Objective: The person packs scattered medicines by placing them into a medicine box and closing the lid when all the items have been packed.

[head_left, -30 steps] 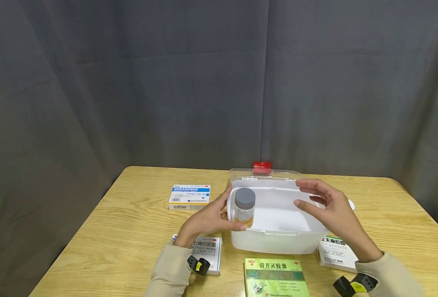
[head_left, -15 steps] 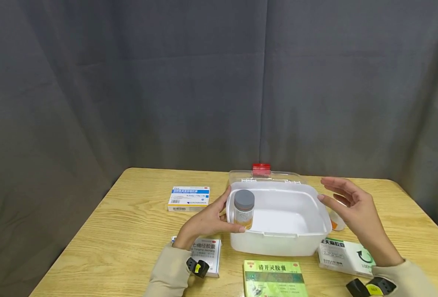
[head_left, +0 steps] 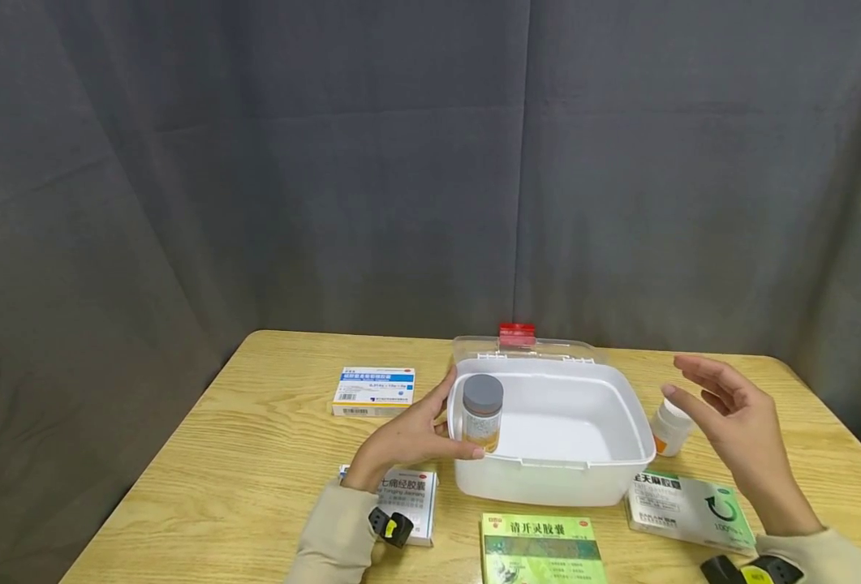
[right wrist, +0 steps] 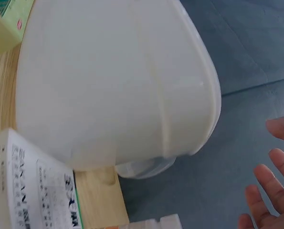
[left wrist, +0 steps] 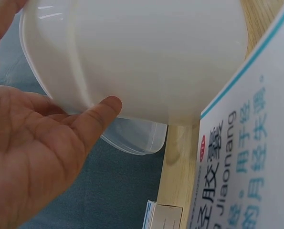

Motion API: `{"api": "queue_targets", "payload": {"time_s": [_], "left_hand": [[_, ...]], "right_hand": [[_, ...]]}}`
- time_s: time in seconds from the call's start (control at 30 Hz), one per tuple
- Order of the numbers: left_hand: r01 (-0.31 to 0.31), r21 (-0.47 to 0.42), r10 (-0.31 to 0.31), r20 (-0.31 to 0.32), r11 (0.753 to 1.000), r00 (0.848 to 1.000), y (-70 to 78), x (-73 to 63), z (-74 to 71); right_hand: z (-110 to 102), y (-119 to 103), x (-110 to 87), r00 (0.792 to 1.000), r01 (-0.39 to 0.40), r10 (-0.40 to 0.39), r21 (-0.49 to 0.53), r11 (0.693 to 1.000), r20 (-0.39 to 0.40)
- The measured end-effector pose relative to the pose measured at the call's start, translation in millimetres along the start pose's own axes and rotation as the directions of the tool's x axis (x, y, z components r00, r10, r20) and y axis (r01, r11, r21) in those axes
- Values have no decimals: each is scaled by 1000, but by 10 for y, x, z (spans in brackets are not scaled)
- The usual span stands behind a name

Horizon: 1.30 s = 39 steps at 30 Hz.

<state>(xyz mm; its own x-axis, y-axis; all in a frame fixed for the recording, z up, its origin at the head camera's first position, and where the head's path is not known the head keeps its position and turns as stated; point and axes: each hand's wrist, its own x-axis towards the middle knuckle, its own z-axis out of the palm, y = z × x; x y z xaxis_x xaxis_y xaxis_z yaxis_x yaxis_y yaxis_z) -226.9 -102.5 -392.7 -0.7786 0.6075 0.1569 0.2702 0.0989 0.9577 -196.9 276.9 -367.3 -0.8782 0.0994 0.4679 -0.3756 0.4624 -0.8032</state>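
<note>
My left hand point(head_left: 410, 434) holds the left end of a white plastic box point(head_left: 550, 483), thumb over the front rim and fingers against the end wall. In the left wrist view, a fingertip point(left wrist: 112, 102) presses the box's outer wall. A clear bottle with a grey cap point(head_left: 483, 414) stands upright inside at the left, just beyond my thumb. My right hand point(head_left: 740, 426) hovers right of the box with fingers loosely bent and nothing in them. Close by its thumb stands a white bottle with an orange label point(head_left: 671, 428), partly covered by the hand.
The box's transparent lid point(head_left: 547, 350) with a red latch point(head_left: 518, 333) is folded back. Medicine boxes surround it: blue-and-white point(head_left: 373, 389) at back left, white point(head_left: 417, 503) beneath the left wrist, green point(head_left: 543, 547) in front, white-and-green point(head_left: 693, 509) at right. A grey curtain hangs behind the table.
My right hand has moved out from above the box toward the right, uncovering the white bottle and the white-and-green medicine box. The left hand and the grey-capped bottle have stayed put.
</note>
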Motion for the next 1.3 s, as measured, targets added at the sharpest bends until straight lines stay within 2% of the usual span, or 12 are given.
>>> {"api": "queue_targets", "payload": {"time_s": [0.13, 0.23, 0.3, 0.47, 0.57, 0.8, 0.97, 1.1, 1.3], "left_hand": [[2, 8, -2, 0, 1000, 1000, -3, -8, 1], [-5, 12, 5, 2, 1000, 1000, -3, -8, -3], [-5, 21, 5, -1, 1000, 1000, -3, -9, -9], [-1, 28, 1, -2, 1000, 1000, -1, -10, -9], [-1, 25, 1, -1, 1000, 1000, 0, -10, -7], [0, 28, 0, -3, 1000, 1000, 0, -7, -10], [3, 25, -3, -7, 1000, 1000, 16, -6, -14], [4, 27, -4, -6, 1000, 1000, 12, -9, -13], [-3, 19, 3, 5, 1000, 1000, 7, -3, -9]], "right_hand": [[-25, 82, 0, 998, -41, 46, 123, 992, -41], [-31, 137, 4, 994, -68, 85, 243, 968, -62], [-33, 163, 8, 992, -83, 105, 273, 959, -67], [-47, 226, -11, 983, -162, 172, 130, 978, -68], [-48, 282, -18, 972, -226, 228, 49, 973, -54], [-15, 408, -11, 942, -334, 334, 15, 942, -8], [6, 493, -2, 914, -406, 406, -21, 914, 11], [17, 574, 0, 898, -439, 439, -15, 898, 23], [30, 636, -11, 897, -441, 442, -14, 897, 13]]}}
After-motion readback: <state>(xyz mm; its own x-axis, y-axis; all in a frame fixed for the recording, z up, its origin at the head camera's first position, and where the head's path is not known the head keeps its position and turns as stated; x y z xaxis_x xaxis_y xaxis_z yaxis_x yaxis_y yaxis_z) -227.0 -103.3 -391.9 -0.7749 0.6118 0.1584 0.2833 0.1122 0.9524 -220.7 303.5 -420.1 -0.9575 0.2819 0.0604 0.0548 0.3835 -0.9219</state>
